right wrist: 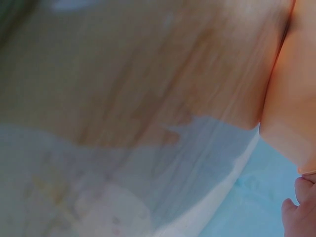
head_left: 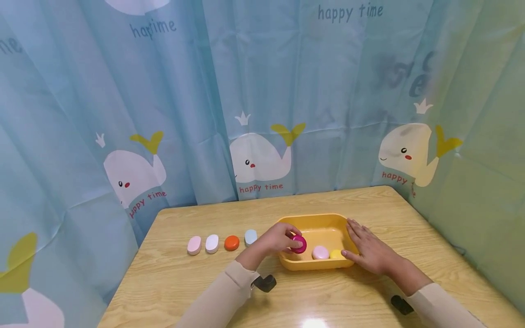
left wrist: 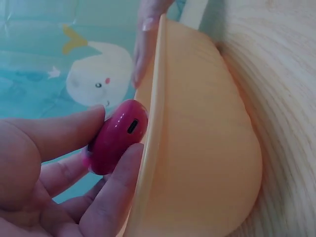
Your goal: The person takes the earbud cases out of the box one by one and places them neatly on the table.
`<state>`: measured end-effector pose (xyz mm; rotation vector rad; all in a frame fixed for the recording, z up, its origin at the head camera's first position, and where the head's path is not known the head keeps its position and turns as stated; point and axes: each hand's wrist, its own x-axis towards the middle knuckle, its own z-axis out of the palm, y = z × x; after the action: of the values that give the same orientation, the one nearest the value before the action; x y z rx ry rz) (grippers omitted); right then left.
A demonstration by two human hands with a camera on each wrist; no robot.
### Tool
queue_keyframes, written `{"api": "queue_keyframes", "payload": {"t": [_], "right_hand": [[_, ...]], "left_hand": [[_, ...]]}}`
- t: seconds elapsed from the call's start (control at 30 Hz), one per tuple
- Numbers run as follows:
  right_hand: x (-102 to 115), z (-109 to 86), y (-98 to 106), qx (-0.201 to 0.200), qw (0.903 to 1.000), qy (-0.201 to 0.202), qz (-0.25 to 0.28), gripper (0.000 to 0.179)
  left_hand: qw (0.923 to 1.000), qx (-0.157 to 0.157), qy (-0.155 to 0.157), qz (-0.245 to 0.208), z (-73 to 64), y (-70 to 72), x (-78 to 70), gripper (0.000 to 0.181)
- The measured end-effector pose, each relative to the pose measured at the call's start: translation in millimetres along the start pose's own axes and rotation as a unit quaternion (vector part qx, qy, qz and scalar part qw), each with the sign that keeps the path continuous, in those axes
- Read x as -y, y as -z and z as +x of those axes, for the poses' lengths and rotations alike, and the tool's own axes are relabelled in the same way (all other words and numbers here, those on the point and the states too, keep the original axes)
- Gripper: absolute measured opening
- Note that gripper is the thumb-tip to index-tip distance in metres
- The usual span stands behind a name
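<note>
My left hand point(head_left: 279, 238) pinches a magenta earbud charging case point(head_left: 301, 245) between thumb and fingers, over the left end of a yellow-orange plastic bin point(head_left: 305, 265). In the left wrist view a small port shows on the case's end, beside the bin's rim point(left wrist: 157, 98). A pink case point(head_left: 320, 253) and a yellow one point(head_left: 336, 254) lie inside the bin, the yellow one partly hidden by its front wall. My right hand point(head_left: 371, 251) rests on the bin's right rim with its fingers extended. Only some of its fingers point(right wrist: 301, 212) appear in the right wrist view.
Left of the bin, a pink case point(head_left: 194, 245), a white case point(head_left: 212, 244), an orange case point(head_left: 231, 243) and a light blue case point(head_left: 250, 237) stand in a row on the wooden table point(head_left: 172, 282). A whale-print curtain point(head_left: 197, 114) hangs behind the table and at its sides.
</note>
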<state>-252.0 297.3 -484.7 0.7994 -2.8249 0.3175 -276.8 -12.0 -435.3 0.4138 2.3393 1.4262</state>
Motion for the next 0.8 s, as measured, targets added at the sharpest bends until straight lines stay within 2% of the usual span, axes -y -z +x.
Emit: {"api": "queue_keyframes", "payload": {"t": [0.17,0.37,0.57,0.8], "right_hand": [[0,-0.9,0,0.003,1.0,0.0,-0.003,0.083],[0,-0.4,1,-0.002,0.9999,0.005,-0.013,0.083],[-1,-1.2,0,0.002,0.9994,0.012,-0.034,0.083],[0,-0.8,3,0.001,0.999,0.018,-0.04,0.082]], "left_hand": [[0.999,-0.026,-0.007,-0.037,-4.3,6.0,2.6,0.024],[0.9933,-0.055,-0.017,-0.1,-6.1,15.7,9.6,0.025],[0.9937,-0.066,-0.008,-0.09,-14.5,25.7,19.3,0.029],[0.9906,-0.093,0.011,-0.1,-25.4,39.3,28.9,0.028]]}}
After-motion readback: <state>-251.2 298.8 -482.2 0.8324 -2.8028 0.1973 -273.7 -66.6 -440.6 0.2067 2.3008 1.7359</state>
